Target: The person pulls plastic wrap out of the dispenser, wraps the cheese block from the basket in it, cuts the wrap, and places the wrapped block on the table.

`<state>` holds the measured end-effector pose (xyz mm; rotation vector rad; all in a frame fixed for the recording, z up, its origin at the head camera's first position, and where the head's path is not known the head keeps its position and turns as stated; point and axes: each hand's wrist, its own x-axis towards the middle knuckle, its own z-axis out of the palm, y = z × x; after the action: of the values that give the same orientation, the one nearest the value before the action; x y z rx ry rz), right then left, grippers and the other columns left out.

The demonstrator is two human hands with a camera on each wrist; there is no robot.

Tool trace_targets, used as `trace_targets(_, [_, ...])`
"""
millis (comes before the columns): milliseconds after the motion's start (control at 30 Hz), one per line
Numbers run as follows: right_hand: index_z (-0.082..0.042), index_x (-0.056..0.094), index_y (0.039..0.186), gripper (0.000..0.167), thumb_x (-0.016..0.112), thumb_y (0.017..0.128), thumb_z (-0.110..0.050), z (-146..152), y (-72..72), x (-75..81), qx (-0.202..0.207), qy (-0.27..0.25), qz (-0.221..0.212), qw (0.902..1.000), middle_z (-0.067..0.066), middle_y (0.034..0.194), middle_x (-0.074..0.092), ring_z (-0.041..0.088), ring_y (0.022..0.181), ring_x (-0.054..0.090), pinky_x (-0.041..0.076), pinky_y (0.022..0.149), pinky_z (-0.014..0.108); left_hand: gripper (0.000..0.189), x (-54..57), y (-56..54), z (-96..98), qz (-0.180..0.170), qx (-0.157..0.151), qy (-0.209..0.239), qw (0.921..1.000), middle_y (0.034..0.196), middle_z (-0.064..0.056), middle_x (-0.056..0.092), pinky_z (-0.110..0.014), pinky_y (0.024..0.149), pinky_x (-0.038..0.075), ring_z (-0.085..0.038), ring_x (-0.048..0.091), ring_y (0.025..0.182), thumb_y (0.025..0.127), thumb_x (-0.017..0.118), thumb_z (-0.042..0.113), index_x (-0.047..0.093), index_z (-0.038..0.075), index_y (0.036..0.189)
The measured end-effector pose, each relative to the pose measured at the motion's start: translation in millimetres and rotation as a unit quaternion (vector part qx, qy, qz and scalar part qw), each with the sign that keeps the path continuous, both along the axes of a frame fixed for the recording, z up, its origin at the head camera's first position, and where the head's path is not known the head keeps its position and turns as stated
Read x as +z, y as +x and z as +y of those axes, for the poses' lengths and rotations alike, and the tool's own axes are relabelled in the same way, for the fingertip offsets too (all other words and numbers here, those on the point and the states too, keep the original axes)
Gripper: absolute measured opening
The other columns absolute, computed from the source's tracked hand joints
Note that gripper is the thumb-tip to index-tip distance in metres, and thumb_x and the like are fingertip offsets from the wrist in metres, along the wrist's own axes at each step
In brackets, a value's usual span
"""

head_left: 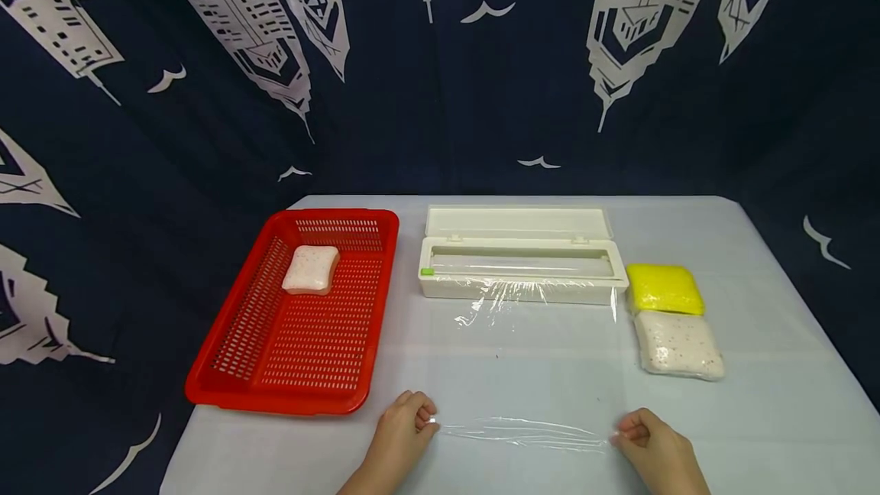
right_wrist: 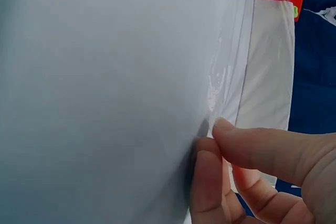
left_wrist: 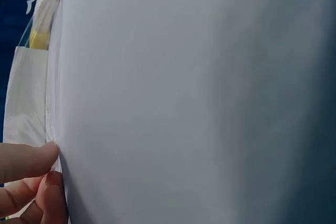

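Film (head_left: 522,434) pinched at both ends of its gathered near edge, running to one dispenser box (head_left: 447,289) at twelve o'clock.

At seven o'clock the left hand (head_left: 402,434) holds one end between thumb and fingers; at five, the right hand (head_left: 658,451) pinches the other. Beyond, at three, two wrapped blocks touch: the speckled white block (head_left: 681,346) nearer, the yellow block (head_left: 665,289) farther and just beside the box. At ten, one red basket (head_left: 289,405) holds one pale block (head_left: 311,270); its left rim reaches the table's edge, and a narrow strip of table (head_left: 777,373) parts it from the box. The box carries one green tab (head_left: 427,272), at its left end, and one lid (head_left: 516,221), tipped back. Farthest, dark cloth (head_left: 440,113) bears white printed buildings and birds.
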<state>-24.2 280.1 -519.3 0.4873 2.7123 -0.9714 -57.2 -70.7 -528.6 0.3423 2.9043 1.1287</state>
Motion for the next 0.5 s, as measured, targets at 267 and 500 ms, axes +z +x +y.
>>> trace_targets(267, [-0.004,0.066,0.093,0.018,0.075,0.082,-0.015,2.6,-1.4,2.6,0.009,-0.003,-0.001,1.0000,-0.003,0.080,0.066,0.008,0.071,0.057,0.044,0.061,0.024,0.025,2.5,-1.9,1.2,-0.014,0.001,-0.013,0.9998,0.076,0.007,0.053,-0.019,0.060,0.047,0.001,0.050,0.064,0.072,0.081,0.000,0.066,0.010,0.089])
trace_targets(500, [-0.002,0.067,0.098,0.018,0.073,0.085,-0.013,0.9,-4.8,1.0,0.006,-0.006,0.017,0.9998,0.000,0.083,0.067,0.010,0.073,0.060,0.046,0.063,0.023,0.027,2.7,-4.7,3.8,-0.012,0.004,-0.018,0.9998,0.079,0.006,0.053,-0.019,0.060,0.047,0.000,0.051,0.065,0.072,0.081,-0.001,0.068,0.009,0.093])
